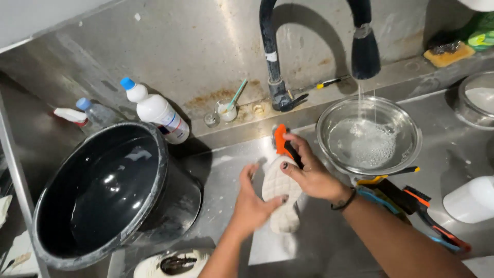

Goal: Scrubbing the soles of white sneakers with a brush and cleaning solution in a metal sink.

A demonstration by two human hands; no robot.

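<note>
Stainless steel sink (pixel 216 46) fills the view, with a big black bucket (pixel 110 190) at eight o'clock and a glass bowl (pixel 368 136) catching tap water at two o'clock. Dead centre lies a white quilted shoe insole (pixel 280 198) (soapy-looking): the left hand (pixel 252 203) presses it flat, fingers spread, while the right hand (pixel 309 172) grips an orange brush (pixel 280 141) against it.

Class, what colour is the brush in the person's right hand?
Orange brush with black; right hand grips it. Head view.
</note>
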